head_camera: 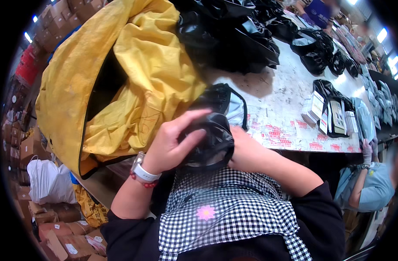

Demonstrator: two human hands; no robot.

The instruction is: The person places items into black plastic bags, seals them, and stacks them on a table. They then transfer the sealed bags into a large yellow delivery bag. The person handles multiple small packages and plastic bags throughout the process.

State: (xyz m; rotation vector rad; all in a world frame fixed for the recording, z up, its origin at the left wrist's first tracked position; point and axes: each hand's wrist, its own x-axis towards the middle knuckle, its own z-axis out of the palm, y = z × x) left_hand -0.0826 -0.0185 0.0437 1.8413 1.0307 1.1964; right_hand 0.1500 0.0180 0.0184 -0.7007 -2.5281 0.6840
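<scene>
Between my two hands, in front of the checked apron, is a shiny black bag point(215, 140), its edges blurred. My left hand point(172, 140), with a watch at the wrist, lies over its left side, thumb and fingers curved around it. At its right side, my right hand point(246, 150) is closed on the bag, its fingers mostly hidden. Just behind, another black item with a grey inner side point(236, 107) lies on the table point(261, 114). A large yellow woven sack point(146, 81) with a dark opening is close by on the left.
Many black bags point(231, 42) are heaped at the table's back. Small boxes point(313, 106) and a black pouch point(335, 114) lie on the right. A co-worker in light blue point(371, 186) handles a grey package point(363, 119) at the right; another person point(318, 13) stands at the far side. Cardboard boxes point(70, 244) fill the lower left.
</scene>
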